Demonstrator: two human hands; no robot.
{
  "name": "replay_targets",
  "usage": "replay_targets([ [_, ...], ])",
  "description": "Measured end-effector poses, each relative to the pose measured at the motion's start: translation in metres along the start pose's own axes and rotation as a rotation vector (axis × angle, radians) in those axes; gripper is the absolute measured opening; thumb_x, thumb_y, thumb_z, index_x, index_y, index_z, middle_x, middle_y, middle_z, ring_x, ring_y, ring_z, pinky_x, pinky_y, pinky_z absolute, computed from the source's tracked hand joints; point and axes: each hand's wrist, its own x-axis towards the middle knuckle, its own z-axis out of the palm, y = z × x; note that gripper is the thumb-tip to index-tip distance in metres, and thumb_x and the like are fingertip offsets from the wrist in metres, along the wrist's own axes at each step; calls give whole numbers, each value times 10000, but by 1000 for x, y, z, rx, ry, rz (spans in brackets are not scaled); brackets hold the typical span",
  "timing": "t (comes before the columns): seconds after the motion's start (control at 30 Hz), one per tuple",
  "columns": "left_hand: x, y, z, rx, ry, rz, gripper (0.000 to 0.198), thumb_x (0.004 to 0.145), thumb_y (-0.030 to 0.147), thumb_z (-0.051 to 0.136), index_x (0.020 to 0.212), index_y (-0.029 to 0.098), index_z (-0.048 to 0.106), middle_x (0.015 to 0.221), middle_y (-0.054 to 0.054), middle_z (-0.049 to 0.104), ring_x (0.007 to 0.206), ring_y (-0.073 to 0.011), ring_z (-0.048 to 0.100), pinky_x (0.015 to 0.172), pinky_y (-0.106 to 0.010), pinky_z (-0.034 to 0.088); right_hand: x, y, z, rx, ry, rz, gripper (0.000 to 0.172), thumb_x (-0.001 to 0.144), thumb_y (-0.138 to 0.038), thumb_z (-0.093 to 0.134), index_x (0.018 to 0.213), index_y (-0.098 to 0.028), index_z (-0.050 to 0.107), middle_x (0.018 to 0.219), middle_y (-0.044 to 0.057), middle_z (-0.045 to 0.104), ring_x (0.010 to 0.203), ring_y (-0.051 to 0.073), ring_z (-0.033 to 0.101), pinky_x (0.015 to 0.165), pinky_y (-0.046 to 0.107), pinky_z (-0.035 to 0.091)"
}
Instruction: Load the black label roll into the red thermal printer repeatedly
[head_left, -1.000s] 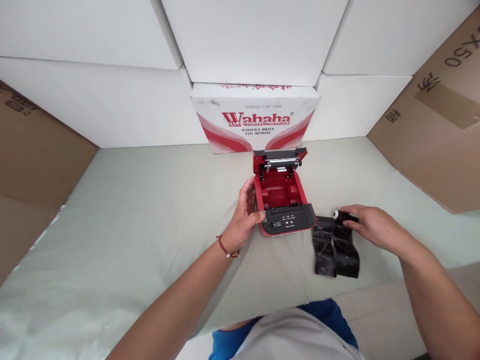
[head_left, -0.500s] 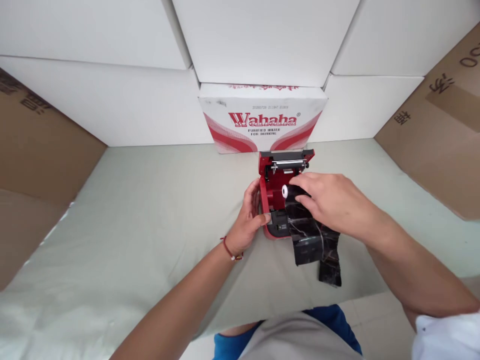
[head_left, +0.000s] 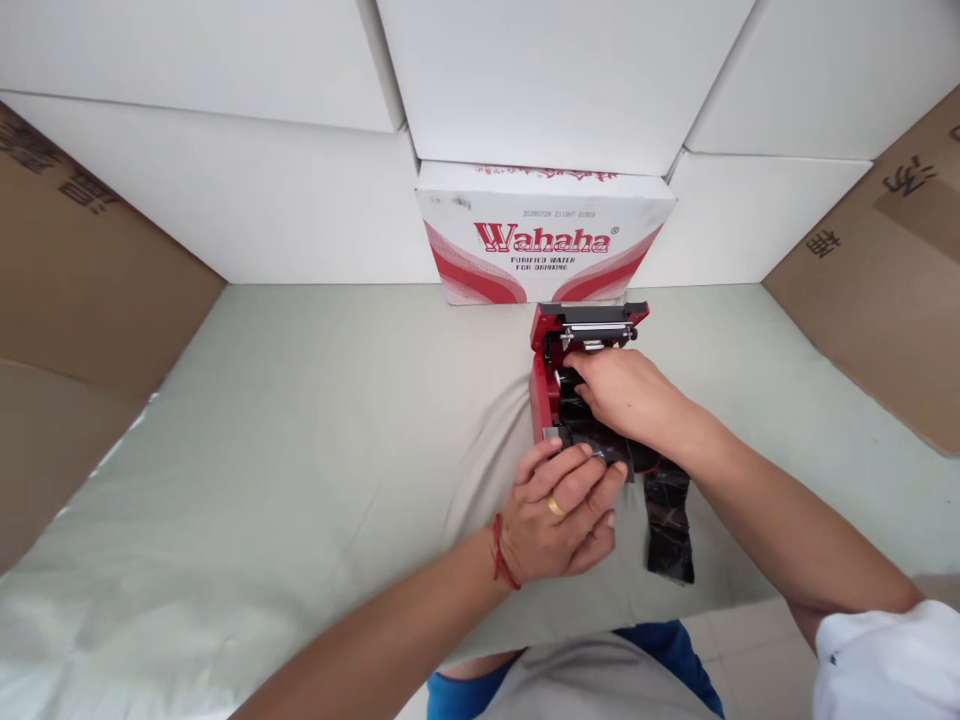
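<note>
A small red printer [head_left: 541,385] with its lid [head_left: 592,320] open stands on the pale green table [head_left: 300,430]. My right hand [head_left: 619,392] reaches into the printer's bay, fingers closed on a black roll [head_left: 571,392]. The roll's loose black marbled strip [head_left: 667,520] trails out over the printer's front and onto the table. My left hand [head_left: 559,515], wearing a ring and a red wrist cord, lies over the printer's front edge with fingers on the strip where it leaves the printer.
A white and red Wahaha box [head_left: 547,235] stands right behind the printer. White boxes [head_left: 525,70] wall the back, and brown cartons [head_left: 90,260] flank both sides [head_left: 885,270]. The table's near edge runs just in front of my body.
My right hand lowered the roll from above the printer into its bay. My left hand moved from the printer's left side to its front edge, onto the strip.
</note>
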Motion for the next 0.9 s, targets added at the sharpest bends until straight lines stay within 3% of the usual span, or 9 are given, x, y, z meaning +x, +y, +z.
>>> replay_targets([
  [0.17, -2, 3, -1, -53, -134, -80, 873, 1020, 234, 625, 1773, 374, 208, 1256, -9, 832, 1130, -262, 759, 1154, -433, 445, -2, 1, 1, 62, 30, -21, 389, 1016, -128, 571, 1377, -148, 716, 1309, 160, 804, 1143, 309, 774, 904, 365, 551],
  [0.27, 0, 6, -5, -1, -81, -30, 774, 1016, 206, 648, 1725, 368, 383, 1262, -4, 834, 1111, -241, 760, 1102, -392, 457, -26, 10, -10, 256, 108, -149, 261, 1043, -203, 622, 1241, -176, 791, 1275, 107, 824, 1136, 262, 776, 971, 343, 566],
  [0.33, 2, 9, -6, 131, -27, 56, 608, 1002, 200, 674, 1582, 368, 600, 1238, 7, 839, 1098, -226, 750, 1090, -368, 458, -43, 19, -21, 410, 264, -168, 225, 1076, -281, 611, 1106, -216, 824, 1074, 42, 854, 949, 212, 794, 888, 318, 596],
  [0.4, 6, 13, -6, 262, 6, 104, 426, 985, 187, 699, 1382, 331, 752, 1184, 5, 851, 1101, -212, 728, 1115, -358, 448, -51, 30, -28, 474, 527, -92, 256, 1090, -354, 597, 1090, -241, 827, 972, 17, 847, 817, 200, 777, 810, 329, 617],
  [0.5, 10, 16, -5, 349, 39, 100, 248, 968, 167, 716, 1169, 270, 818, 1098, -7, 860, 1089, -186, 693, 1158, -357, 426, -40, 45, -27, 385, 768, -105, 329, 1065, -373, 621, 1328, -242, 770, 1264, 85, 830, 1087, 292, 788, 988, 468, 636],
  [0.57, 12, 16, -4, 346, 51, 116, 193, 964, 171, 722, 1099, 266, 823, 1079, -8, 856, 1091, -177, 674, 1165, -364, 420, -28, 51, -22, 311, 698, -223, 408, 1068, -325, 595, 1442, -206, 706, 1441, 135, 762, 1328, 336, 709, 1150, 560, 565],
  [0.63, 13, 15, -3, 339, 64, 133, 172, 954, 169, 736, 1058, 274, 824, 1084, -8, 849, 1111, -175, 658, 1166, -374, 420, -25, 51, -17, 254, 607, -294, 412, 1083, -274, 556, 1455, -155, 689, 1472, 156, 743, 1393, 332, 671, 1196, 560, 537],
  [0.8, 8, 13, -3, 359, 88, 129, 209, 893, 154, 830, 1056, 285, 830, 1023, -21, 797, 1087, -188, 599, 1130, -373, 435, -60, 40, -12, 163, 527, -349, 321, 1095, -195, 555, 1358, -123, 726, 1326, 132, 812, 1229, 294, 760, 1053, 458, 634],
  [0.9, 6, 14, -3, 359, 80, 116, 227, 894, 142, 823, 1071, 284, 831, 976, -27, 763, 1045, -189, 573, 1113, -369, 434, -81, 37, -5, 149, 479, -375, 319, 1095, -144, 525, 1342, -140, 727, 1271, 120, 834, 1191, 268, 786, 1067, 429, 635],
])
